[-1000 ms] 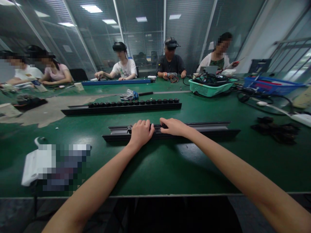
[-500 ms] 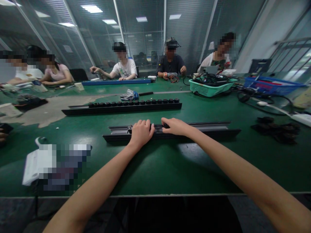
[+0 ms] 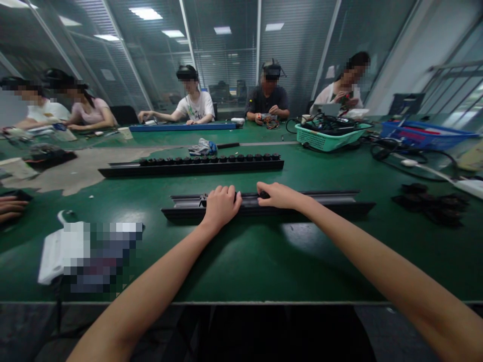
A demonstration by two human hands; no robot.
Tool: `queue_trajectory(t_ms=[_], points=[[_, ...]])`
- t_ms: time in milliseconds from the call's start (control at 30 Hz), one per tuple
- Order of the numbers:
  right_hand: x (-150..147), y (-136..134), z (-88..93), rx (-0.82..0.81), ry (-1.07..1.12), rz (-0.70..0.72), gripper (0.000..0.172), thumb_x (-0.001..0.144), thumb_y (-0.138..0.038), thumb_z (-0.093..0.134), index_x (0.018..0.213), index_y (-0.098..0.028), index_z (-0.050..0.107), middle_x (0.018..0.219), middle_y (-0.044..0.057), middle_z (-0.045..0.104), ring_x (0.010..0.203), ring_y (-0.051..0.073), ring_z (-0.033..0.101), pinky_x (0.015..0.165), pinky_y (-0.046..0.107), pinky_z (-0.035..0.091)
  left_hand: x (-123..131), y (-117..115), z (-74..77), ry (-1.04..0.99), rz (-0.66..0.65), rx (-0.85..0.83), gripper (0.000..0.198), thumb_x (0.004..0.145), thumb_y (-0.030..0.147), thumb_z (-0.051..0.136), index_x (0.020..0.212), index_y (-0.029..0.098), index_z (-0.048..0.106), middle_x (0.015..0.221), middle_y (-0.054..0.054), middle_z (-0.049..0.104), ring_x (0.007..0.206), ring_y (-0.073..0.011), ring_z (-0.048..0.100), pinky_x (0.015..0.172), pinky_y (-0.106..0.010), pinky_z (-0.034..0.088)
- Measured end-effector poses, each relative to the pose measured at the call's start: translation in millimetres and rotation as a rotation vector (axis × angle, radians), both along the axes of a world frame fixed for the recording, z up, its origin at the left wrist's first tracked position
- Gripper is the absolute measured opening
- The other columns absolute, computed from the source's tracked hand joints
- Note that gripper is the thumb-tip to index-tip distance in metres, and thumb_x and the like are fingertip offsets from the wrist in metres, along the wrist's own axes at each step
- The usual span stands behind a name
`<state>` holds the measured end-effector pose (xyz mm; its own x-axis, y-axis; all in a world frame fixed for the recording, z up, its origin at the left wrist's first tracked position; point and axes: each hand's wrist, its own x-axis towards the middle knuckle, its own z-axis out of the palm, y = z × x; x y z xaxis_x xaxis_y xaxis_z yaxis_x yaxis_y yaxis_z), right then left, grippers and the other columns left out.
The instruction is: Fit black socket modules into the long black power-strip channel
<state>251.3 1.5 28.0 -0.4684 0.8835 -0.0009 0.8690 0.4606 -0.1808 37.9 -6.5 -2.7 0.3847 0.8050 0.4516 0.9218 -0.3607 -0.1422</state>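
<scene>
A long black rail (image 3: pixel 332 205) with a pale inner channel lies crosswise on the green table in front of me. My left hand (image 3: pixel 222 205) is closed over its left-middle part, beside a small black fitting (image 3: pixel 204 200) in the channel. My right hand (image 3: pixel 276 195) pinches a small black part (image 3: pixel 263 194) over the channel, right of my left hand. What lies under my left palm is hidden. Farther back, a second black rail (image 3: pixel 188 169) carries a row of several small black pieces.
Black parts (image 3: pixel 430 203) lie in a pile at the right. A green basket (image 3: pixel 326 140), a blue basket (image 3: pixel 426 134) and cables stand behind. At the left are a white device (image 3: pixel 49 256) and a person's hand (image 3: pixel 11 207). Several people sit opposite.
My right hand has shifted slightly right along the rail with the small black part. My left hand keeps its place on the rail. At the left edge, another person's hand shows more.
</scene>
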Motion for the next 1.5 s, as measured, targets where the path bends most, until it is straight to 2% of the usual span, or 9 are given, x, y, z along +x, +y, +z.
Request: queue_trajectory(t_ms=[433, 800, 1500], points=[[11.1, 2.5, -5.6, 0.007, 0.046, 0.002, 0.03, 0.086, -0.045, 0.049, 0.106, -0.023, 0.051, 0.089, 0.005, 0.065, 0.072, 0.017, 0.053, 0.061, 0.025, 0.031, -0.1, 1.5, -2.7, 0.014, 0.004, 0.032, 0.037, 0.099, 0.04, 0.03, 0.094, 0.017, 0.058, 0.091, -0.011, 0.066, 0.091, -0.0272, 0.058, 0.074, -0.037, 0.04], [16.7, -0.2, -4.6, -0.01, 0.055, -0.003, 0.029, 0.086, -0.044, 0.049, 0.105, -0.022, 0.051, 0.086, 0.005, 0.064, 0.067, 0.016, 0.05, 0.059, 0.025, 0.03, 0.3, 0.2, -1.1, 0.023, 0.012, 0.028, 0.039, 0.099, 0.04, 0.029, 0.094, 0.016, 0.059, 0.091, -0.012, 0.067, 0.091, -0.0267, 0.058, 0.074, -0.037, 0.04], [24.9, -0.5, -6.6, -0.022, 0.058, -0.014, 0.028, 0.087, -0.044, 0.05, 0.104, -0.022, 0.049, 0.086, 0.005, 0.063, 0.069, 0.017, 0.051, 0.061, 0.025, 0.032, -0.1, 0.7, -0.4, 0.007, -0.001, 0.002, 0.039, 0.099, 0.04, 0.03, 0.095, 0.016, 0.06, 0.092, -0.013, 0.067, 0.092, -0.0279, 0.058, 0.073, -0.037, 0.04]])
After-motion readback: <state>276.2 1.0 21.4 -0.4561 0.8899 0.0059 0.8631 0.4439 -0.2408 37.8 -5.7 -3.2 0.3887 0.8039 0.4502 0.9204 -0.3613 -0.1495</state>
